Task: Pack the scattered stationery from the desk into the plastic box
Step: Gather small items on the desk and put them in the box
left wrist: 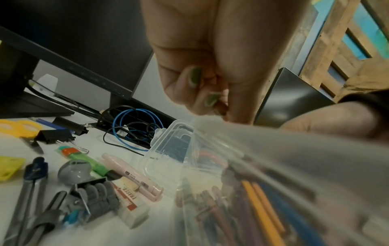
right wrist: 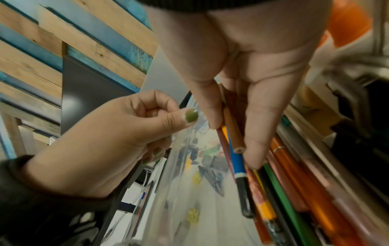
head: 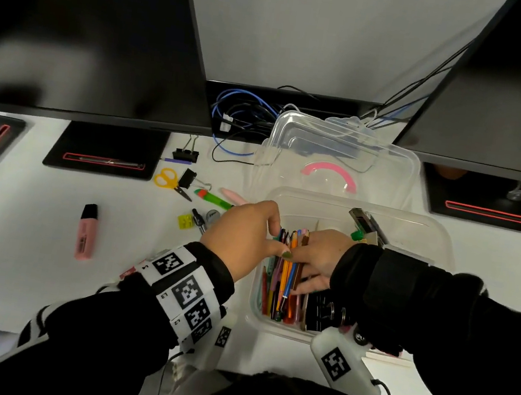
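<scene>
- Surface (head: 32,233), white and wide, carries the loose stationery to the left of the plastic box (head: 440,234), with two dark monitors standing behind.
- Plastic box, clear and open, sits near the front right; its lid (head: 341,148) leans behind it. It looks light and likely to slide if pushed, so steadying a wall seems wise.
- Right hand (head: 318,254) is inside the box, thumb and fingers closed round a bundle of pencils (right wrist: 233,139) and pens, which lies among the others already packed. These are thin, stiff and smooth, and would probably roll or fan out unless gripped around the middle.
- Left hand (head: 241,231) hovers at the box's left edge, fingers curled towards the thumb; the left wrist view shows nothing between them, though the fingertips are partly hidden.
- Pink highlighter (head: 86,231) lies well apart on the left: chunky and rigid, easy to take across the barrel.
- Scissors (head: 171,182), binder clips (head: 188,154), a green marker (head: 215,199) and an eraser (left wrist: 130,201) remain out; the clips are best pinched by their bodies.
</scene>
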A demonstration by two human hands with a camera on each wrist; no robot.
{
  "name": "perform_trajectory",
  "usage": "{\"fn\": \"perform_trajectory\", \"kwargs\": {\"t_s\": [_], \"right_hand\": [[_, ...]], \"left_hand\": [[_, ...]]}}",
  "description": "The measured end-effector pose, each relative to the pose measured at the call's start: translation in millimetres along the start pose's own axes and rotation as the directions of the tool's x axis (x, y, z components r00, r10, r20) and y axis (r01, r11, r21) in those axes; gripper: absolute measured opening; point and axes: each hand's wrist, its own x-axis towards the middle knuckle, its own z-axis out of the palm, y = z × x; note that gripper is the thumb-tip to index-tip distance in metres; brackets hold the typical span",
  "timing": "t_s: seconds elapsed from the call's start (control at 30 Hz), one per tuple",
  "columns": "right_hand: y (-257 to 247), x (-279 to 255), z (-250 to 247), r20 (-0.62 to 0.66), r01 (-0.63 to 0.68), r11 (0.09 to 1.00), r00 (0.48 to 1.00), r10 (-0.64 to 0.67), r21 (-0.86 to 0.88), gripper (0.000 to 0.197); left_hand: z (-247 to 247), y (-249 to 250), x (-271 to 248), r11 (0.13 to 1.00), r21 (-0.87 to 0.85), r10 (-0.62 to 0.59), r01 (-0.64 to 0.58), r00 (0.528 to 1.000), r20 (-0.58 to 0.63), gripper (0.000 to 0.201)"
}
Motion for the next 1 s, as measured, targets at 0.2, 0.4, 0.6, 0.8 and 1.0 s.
{"fn": "perform_trajectory", "kwargs": {"t_s": [0.2,0.4,0.6,0.8,1.0], "right_hand": [[-4,-3,5,0.05,-0.148,0.988,0.988,0.146,0.037,0.04],[-4,-2,16,0.163,-0.333,0.94,0.934,0.319,0.068,0.047],[-1,0,23,0.165,-0.408,0.913,0.902,0.399,0.024,0.05],[-10,-6,21,0.123,-0.391,0.913,0.906,0.404,-0.115,0.042],[-14,-18,20,-0.082,0.003,0.898,0.996,-0.044,-0.439,0.031]], "left_hand": [[1,-15,0,0.999,-0.033,0.037,-0.037,0.999,-0.001,0.023],[2,-20,2,0.994,-0.101,0.042,-0.041,0.999,0.017,0.022],[5,-23,3,0.987,-0.157,0.031,-0.028,0.999,0.018,0.021],[6,-25,3,0.983,-0.178,0.039,-0.04,0.999,-0.005,0.02],[9,-26,2,0.979,-0.2,0.026,-0.031,0.999,-0.029,0.023]]}}
